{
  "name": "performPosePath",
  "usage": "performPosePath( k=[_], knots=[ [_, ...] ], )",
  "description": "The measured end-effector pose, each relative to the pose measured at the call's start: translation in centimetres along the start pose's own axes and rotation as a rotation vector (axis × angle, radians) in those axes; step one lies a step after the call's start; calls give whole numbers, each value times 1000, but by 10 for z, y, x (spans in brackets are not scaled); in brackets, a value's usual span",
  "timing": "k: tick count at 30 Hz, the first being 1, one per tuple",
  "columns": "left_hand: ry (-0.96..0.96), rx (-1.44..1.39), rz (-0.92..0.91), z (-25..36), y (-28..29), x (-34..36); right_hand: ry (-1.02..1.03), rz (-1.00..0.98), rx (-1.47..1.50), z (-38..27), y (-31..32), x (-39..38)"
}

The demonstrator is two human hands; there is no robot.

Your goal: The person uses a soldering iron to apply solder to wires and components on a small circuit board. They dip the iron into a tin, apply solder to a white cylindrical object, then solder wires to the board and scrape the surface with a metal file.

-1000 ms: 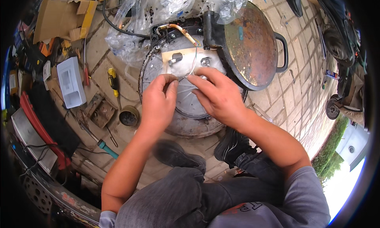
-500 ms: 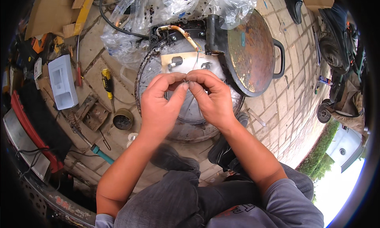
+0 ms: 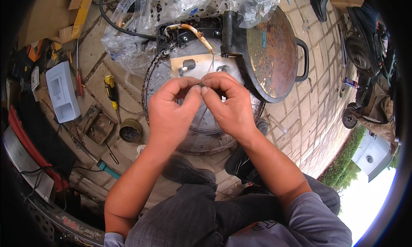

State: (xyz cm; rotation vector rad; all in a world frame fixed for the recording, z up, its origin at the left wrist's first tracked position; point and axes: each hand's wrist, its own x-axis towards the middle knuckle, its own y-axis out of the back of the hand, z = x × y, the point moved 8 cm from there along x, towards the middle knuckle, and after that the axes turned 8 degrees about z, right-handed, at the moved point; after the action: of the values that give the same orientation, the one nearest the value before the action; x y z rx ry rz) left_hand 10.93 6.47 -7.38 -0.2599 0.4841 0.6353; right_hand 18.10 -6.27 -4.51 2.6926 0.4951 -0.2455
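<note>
My left hand (image 3: 174, 105) and my right hand (image 3: 227, 103) meet fingertip to fingertip, both closed in a pinch. Between them sit the ends of thin wires (image 3: 213, 63), with a small dark bit just showing; the fingers hide most of it. The wires come out of a stained, whitish sleeved cable (image 3: 195, 31). Below my hands lies the round metal underside of an opened electric griddle (image 3: 156, 75), with a pale insulating sheet (image 3: 177, 64) on it. Its rusty round pan with a black handle (image 3: 274, 54) is hinged to the right.
Clear plastic bags (image 3: 128, 54) lie behind the griddle. On the paving at left are a yellow-black screwdriver (image 3: 110, 88), a round tin (image 3: 130, 131), a metal box (image 3: 100, 126), a soldering iron with a teal handle (image 3: 108, 169) and a pale plastic tray (image 3: 64, 92). A wheeled object (image 3: 349, 117) stands right.
Both hands stay pinched together and have risen slightly in the picture. The view has shifted a little, so the tools at left sit further left. The thin wires show more plainly.
</note>
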Motion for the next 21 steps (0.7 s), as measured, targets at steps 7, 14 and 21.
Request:
performPosePath(
  k=[7, 14, 21],
  knots=[
    [-109, 221, -8, 11, 2, -2, 38, 38, -37, -5, 1, -1],
    [-136, 249, 27, 14, 1, -4, 143, 145, -55, -10, 0, -7],
    [-183, 229, 76, 15, 1, -8, 129, 186, -35, -8, 0, -13]
  ],
)
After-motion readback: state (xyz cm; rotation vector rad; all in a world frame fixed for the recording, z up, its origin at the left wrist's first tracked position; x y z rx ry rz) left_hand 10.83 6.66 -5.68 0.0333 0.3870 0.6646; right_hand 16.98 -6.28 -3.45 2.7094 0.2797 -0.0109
